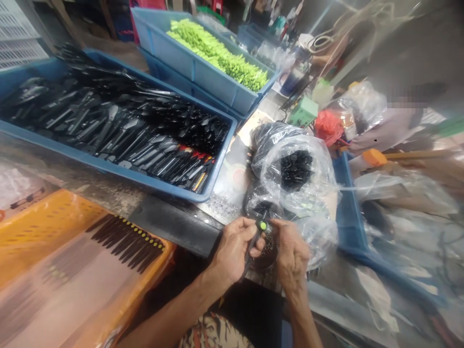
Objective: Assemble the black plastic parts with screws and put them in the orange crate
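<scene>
My left hand (pixel 235 246) is closed around a slim black handle (pixel 251 246) that has a round green disc (pixel 263 225) at its top end. Beside that end is my right hand (pixel 293 249), fingers curled together and the index fingertip at the disc's edge. Whatever lies between the right fingertips is hidden. Just under the hands sits a bowl of small metal parts (pixel 268 244). Directly beyond them, clear plastic bags (pixel 271 140) hold black parts (pixel 296 169).
A blue crate (pixel 181 193) full of black handles stands left, another blue crate (pixel 195 63) with lime-green pieces behind it. Finished-looking dark handles with green dots (pixel 126 241) line an orange crate (pixel 68 208). At right are a blue bin (pixel 350 212) and a blurred person (pixel 398 121).
</scene>
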Motion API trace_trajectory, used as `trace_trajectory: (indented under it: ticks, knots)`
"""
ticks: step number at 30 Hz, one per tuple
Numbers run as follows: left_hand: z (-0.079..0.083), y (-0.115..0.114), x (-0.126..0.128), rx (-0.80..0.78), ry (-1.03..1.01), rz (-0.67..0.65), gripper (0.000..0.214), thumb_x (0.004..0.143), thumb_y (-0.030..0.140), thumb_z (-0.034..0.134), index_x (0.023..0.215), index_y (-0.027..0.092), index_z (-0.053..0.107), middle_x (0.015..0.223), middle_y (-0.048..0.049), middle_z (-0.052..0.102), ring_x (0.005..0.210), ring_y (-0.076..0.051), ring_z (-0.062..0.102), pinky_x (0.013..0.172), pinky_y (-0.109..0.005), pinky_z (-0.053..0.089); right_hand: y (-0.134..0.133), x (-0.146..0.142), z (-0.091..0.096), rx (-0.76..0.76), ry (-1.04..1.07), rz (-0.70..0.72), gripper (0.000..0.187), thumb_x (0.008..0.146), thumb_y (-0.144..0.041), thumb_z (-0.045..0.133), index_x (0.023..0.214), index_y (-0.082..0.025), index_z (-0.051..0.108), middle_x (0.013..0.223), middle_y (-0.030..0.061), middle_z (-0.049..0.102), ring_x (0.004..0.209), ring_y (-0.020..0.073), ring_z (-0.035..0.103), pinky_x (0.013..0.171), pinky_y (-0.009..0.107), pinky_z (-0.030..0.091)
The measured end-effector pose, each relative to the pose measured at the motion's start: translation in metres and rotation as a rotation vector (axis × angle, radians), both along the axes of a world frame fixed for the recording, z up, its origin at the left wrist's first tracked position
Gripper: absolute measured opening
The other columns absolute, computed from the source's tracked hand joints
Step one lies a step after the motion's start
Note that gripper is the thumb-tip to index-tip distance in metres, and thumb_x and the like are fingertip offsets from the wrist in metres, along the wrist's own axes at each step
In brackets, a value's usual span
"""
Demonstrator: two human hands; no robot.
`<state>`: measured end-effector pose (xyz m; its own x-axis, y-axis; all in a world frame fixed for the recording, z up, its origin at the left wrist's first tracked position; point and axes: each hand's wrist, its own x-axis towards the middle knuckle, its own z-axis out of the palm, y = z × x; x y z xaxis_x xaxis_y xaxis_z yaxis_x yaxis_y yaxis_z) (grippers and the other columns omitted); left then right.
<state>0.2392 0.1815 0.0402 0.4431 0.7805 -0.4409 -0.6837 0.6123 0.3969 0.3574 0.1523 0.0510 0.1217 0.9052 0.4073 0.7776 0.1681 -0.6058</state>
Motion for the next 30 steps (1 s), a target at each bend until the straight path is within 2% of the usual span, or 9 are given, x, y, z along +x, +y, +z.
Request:
trace_trajectory:
  ticks: [2, 6, 10, 12, 17, 21, 24, 26, 30]
  knots:
    - [0.000, -0.001, 0.000, 0.013, 0.012, 0.003, 0.016, 0.071, 0.017, 0.061, 0.076, 0.014, 0.046, 0.060, -0.0003, 0.053, 0.049, -0.007, 0.047, 0.042, -0.016, 0.026, -0.001, 0.000, 0.000, 0.029, 0.007, 0.050, 0.033, 0.095, -0.023, 0.032, 0.084, -0.016, 0.062, 0.073, 0.0052, 0.061, 0.067, 0.0172, 0.056, 0.062, 0.030, 0.042]
    - [0.001, -0.004, 0.001, 0.067, 0.048, 0.010, 0.014, 0.074, 0.020, 0.059, 0.077, 0.015, 0.046, 0.056, 0.0011, 0.051, 0.048, -0.007, 0.045, 0.043, -0.017, 0.026, -0.005, 0.000, 0.000, 0.057, 0.092, -0.055, 0.041, 0.095, -0.023, 0.033, 0.058, -0.019, 0.050, 0.053, -0.0004, 0.050, 0.049, 0.0128, 0.046, 0.051, 0.026, 0.036]
    - [0.001, -0.009, 0.003, 0.155, 0.122, 0.041, 0.012, 0.078, 0.023, 0.057, 0.078, 0.015, 0.049, 0.057, 0.0031, 0.047, 0.046, -0.005, 0.039, 0.043, -0.017, 0.027, -0.005, -0.004, -0.005, 0.036, 0.083, -0.013, 0.009, 0.087, -0.025, 0.054, 0.086, -0.017, 0.058, 0.075, 0.0015, 0.057, 0.063, 0.0135, 0.053, 0.060, 0.025, 0.042]
    - [0.000, -0.012, 0.004, 0.212, 0.190, 0.063, 0.012, 0.079, 0.025, 0.057, 0.077, 0.015, 0.050, 0.061, 0.0028, 0.048, 0.048, -0.005, 0.038, 0.043, -0.018, 0.028, -0.004, -0.007, -0.008, 0.057, 0.064, 0.004, 0.015, 0.084, -0.024, 0.058, 0.097, -0.017, 0.056, 0.085, 0.0036, 0.058, 0.069, 0.0147, 0.055, 0.064, 0.027, 0.044]
    - [-0.003, -0.020, 0.005, 0.392, 0.413, 0.085, 0.010, 0.084, 0.026, 0.052, 0.086, 0.017, 0.055, 0.061, 0.0028, 0.047, 0.053, -0.008, 0.041, 0.049, -0.020, 0.034, -0.008, -0.013, -0.010, 0.042, 0.178, -0.052, 0.014, 0.085, -0.027, 0.055, 0.095, -0.017, 0.056, 0.081, 0.0034, 0.059, 0.070, 0.0163, 0.057, 0.063, 0.027, 0.046]
    - [0.000, -0.023, 0.005, 0.668, 0.653, 0.226, 0.011, 0.084, 0.019, 0.052, 0.083, 0.019, 0.063, 0.081, -0.0037, 0.055, 0.073, -0.014, 0.053, 0.067, -0.024, 0.043, -0.015, -0.019, -0.006, -0.087, 0.477, -0.137, 0.021, 0.085, -0.036, 0.054, 0.092, -0.017, 0.057, 0.078, 0.0030, 0.058, 0.068, 0.0161, 0.053, 0.059, 0.026, 0.045]
    - [0.000, -0.022, 0.004, 0.894, 0.744, 0.289, 0.019, 0.083, 0.015, 0.050, 0.086, 0.019, 0.068, 0.089, -0.0082, 0.057, 0.086, -0.019, 0.054, 0.079, -0.028, 0.043, -0.018, -0.022, -0.002, -0.214, 0.905, -0.059, 0.023, 0.083, -0.041, 0.056, 0.079, -0.019, 0.051, 0.059, -0.0044, 0.038, 0.050, 0.0097, 0.035, 0.043, 0.020, 0.031]
    - [-0.002, -0.021, 0.003, 0.990, 0.747, 0.268, 0.024, 0.083, 0.013, 0.049, 0.093, 0.019, 0.069, 0.091, -0.0101, 0.057, 0.088, -0.020, 0.055, 0.080, -0.029, 0.043, -0.019, -0.022, 0.001, -0.280, 1.172, 0.013, 0.030, 0.081, -0.041, 0.060, 0.070, -0.019, 0.043, 0.058, -0.0064, 0.025, 0.048, 0.0078, 0.023, 0.041, 0.018, 0.022]
    - [-0.006, -0.017, 0.000, 1.096, 0.699, 0.149, 0.029, 0.082, 0.012, 0.051, 0.103, 0.019, 0.069, 0.099, -0.0132, 0.058, 0.093, -0.022, 0.055, 0.083, -0.031, 0.043, -0.020, -0.014, 0.006, -0.357, 1.407, 0.074, 0.033, 0.075, -0.037, 0.067, 0.066, -0.018, 0.042, 0.063, -0.0051, 0.024, 0.053, 0.0081, 0.020, 0.042, 0.017, 0.021]
